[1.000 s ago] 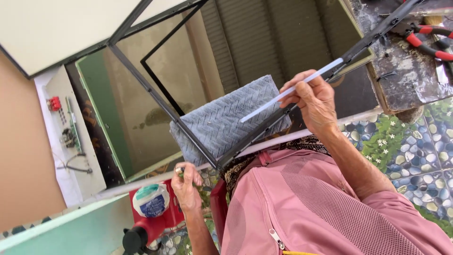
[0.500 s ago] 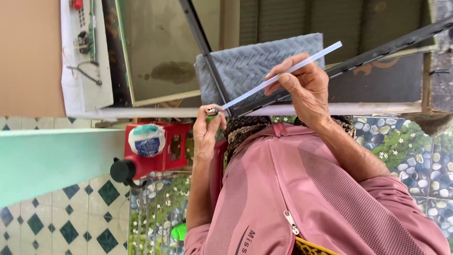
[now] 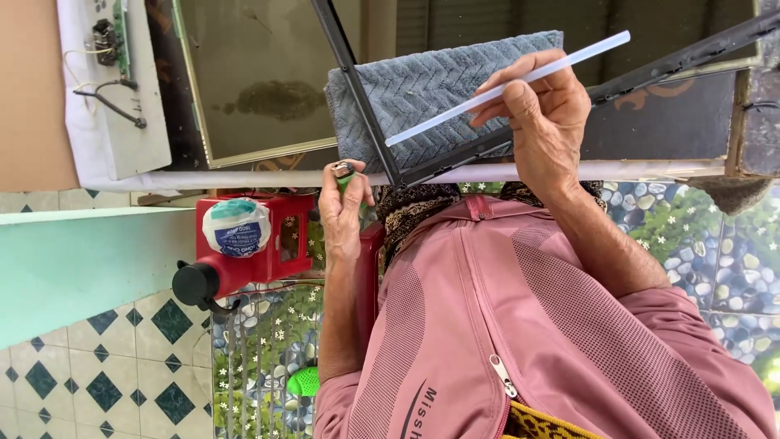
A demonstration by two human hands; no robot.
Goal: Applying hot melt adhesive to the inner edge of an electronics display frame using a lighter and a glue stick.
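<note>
So I'm holding a long thin white rod (image 3: 508, 87) in my right hand (image 3: 543, 122), grip clamped on it with the fingertips, and it's running diagonally from the middle of the frame up toward the upper right. It's crossing over a grey towel (image 3: 422, 93) with a herringbone weave that's lying at top centre, under the corner of a black metal frame (image 3: 366, 97). My left hand (image 3: 343, 213) is sitting lower, just left of centre, fingers closed around a small lighter (image 3: 344, 172) with a green body and a metal top, right by the white edge of the desk (image 3: 244, 179). Just left of that hand a red box-shaped thing (image 3: 268, 244) is sitting with a roll of white tape (image 3: 236, 227) on it and a black knob (image 3: 195, 284) at its lower left. In the upper left a white board (image 3: 114, 114) with wires is lying there. My pink zip jacket (image 3: 520, 325) is filling the lower right.
</note>
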